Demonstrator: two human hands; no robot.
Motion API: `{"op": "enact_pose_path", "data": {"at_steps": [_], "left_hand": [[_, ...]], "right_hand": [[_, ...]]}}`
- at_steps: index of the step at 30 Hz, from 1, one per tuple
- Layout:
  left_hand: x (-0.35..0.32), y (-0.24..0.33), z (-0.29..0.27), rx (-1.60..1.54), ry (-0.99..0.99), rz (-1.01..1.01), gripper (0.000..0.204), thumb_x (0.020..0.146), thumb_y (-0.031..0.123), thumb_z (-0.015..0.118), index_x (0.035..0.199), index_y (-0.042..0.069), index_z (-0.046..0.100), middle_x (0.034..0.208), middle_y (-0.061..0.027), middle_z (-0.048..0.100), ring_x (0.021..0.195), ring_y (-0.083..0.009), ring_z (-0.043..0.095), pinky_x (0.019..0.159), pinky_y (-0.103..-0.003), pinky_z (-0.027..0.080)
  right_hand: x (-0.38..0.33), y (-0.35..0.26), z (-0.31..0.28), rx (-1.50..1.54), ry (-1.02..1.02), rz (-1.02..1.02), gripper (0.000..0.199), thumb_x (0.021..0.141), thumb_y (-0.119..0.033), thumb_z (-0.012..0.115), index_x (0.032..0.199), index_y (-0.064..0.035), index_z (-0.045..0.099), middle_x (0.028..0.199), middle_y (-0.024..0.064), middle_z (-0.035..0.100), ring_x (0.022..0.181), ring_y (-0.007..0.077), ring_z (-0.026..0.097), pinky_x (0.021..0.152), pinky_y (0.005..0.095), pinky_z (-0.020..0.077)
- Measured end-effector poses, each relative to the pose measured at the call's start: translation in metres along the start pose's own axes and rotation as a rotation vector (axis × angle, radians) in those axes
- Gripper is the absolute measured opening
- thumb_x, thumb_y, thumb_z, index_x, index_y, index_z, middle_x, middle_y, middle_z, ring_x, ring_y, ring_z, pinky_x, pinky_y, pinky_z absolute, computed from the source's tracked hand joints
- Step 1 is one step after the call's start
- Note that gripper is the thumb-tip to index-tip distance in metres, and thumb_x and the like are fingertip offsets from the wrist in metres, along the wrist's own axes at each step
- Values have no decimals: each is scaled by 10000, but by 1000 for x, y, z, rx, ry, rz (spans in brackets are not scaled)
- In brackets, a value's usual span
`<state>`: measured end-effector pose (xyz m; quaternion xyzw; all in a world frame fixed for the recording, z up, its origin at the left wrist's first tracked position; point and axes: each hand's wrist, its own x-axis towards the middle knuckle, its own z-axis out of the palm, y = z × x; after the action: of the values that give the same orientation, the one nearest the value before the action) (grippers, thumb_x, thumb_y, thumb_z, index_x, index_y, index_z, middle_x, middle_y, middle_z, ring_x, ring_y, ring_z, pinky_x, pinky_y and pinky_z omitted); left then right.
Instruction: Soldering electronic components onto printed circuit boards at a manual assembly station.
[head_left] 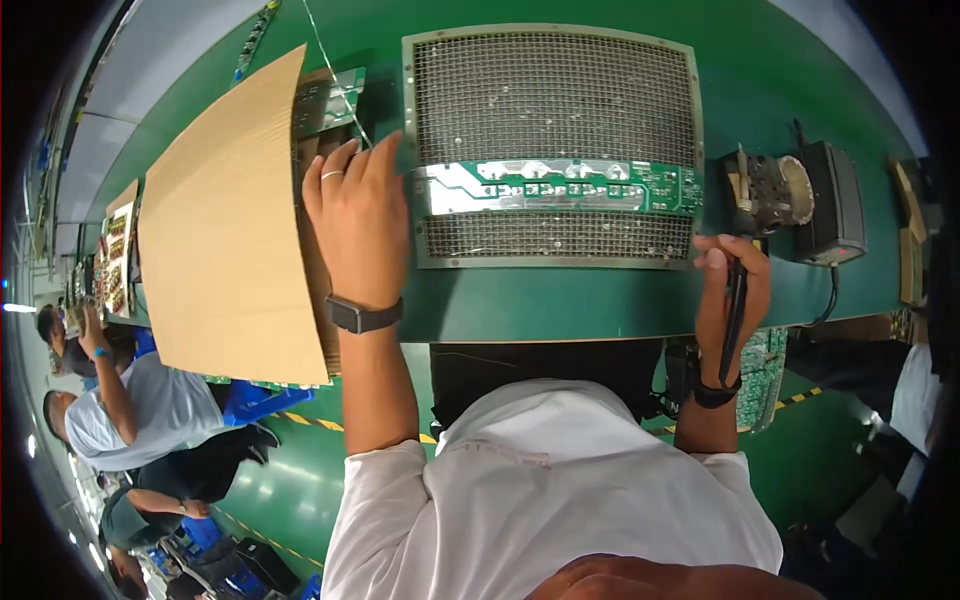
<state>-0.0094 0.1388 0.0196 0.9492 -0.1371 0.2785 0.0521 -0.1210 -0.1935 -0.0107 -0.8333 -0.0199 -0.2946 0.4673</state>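
A long green and silver circuit board (560,187) lies across a framed wire-mesh panel (550,95) in front of me. My left hand (358,225), with a ring and a black watch, is just left of the panel, its fingers bent and apart. A thin pale wire (335,65) drops from above and passes out of sight by those fingertips. Off the panel's lower right corner, my right hand (735,285) grips a slim black-handled tool (733,325). Its upper end meets a dark stand, so its kind is unclear.
A big cardboard sheet (225,230) stands left of my hand, with more circuit boards (333,100) behind it. A perforated metal holder (775,192) and a black box (835,205) are at right. Other people sit at far left.
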Motion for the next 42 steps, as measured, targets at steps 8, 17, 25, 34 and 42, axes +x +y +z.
{"op": "enact_pose_path", "data": {"at_steps": [8,17,25,34,42], "left_hand": [[3,-2,-32,-12,72,-15,145,843,72,666,984,60,699,875,-104,675,839,-304,635,754,-430,466],[10,7,-49,36,229,-224,71,861,71,676,920,41,702,739,-100,656,687,-264,613,689,-412,481],[-9,71,-40,-320,90,92,112,788,-1,758,882,35,711,710,-44,623,641,-197,543,975,-457,483],[-11,87,-28,-380,54,68,110,773,-8,743,819,45,657,699,-23,566,597,-168,449,1031,-505,449],[-12,87,-32,-375,14,76,116,772,29,748,812,48,641,693,-19,548,586,-157,409,1040,-503,444]], "right_hand": [[-6,-4,0,96,6,10,165,989,-63,558,1141,-1,542,976,163,701,764,143,623,740,272,520],[-4,1,3,-52,-30,-98,209,991,-55,544,1193,0,538,957,168,708,745,142,635,696,278,533],[-3,0,12,-35,-28,-121,273,993,-124,573,1227,5,518,911,167,695,735,184,643,684,301,540],[-31,13,-7,147,-20,-273,323,1006,-297,567,1148,-26,463,761,140,604,613,203,592,583,335,511],[-35,12,1,209,-34,-193,307,1014,-315,535,1105,-33,452,726,128,581,535,183,553,520,319,475]]}}
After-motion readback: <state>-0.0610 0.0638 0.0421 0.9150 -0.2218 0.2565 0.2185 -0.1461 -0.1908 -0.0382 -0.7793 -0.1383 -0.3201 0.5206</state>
